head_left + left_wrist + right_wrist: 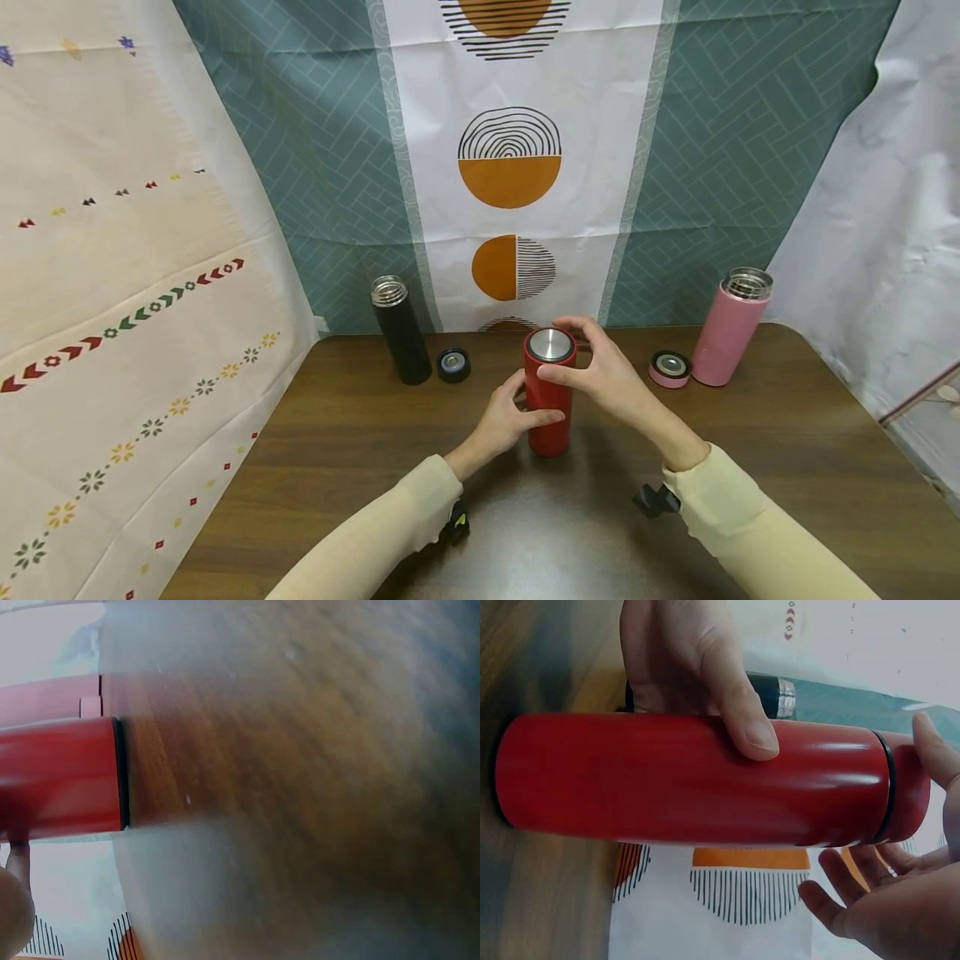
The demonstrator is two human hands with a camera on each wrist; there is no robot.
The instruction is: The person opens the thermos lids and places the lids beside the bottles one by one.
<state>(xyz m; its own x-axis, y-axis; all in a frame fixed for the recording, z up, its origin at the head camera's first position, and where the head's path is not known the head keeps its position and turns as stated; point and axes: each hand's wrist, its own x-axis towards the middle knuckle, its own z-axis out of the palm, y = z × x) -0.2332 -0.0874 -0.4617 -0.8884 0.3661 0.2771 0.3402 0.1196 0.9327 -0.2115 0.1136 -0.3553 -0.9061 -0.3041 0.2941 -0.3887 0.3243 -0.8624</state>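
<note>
A red thermos bottle stands upright on the table, with a steel-topped lid in place. My left hand grips the bottle's body, the thumb lying across the near side. Around the lid is my right hand: its thumb lies on the near side and fingers reach behind. In the right wrist view, the thermos bottle spans the frame, and the right hand's outer fingers stand apart from the lid. The left wrist view shows the bottle's lower end.
A black thermos bottle stands uncapped at the back left, its black lid lying beside it. At the back right stands an uncapped pink thermos bottle with its pink lid. Patterned cloths hang behind the wooden table.
</note>
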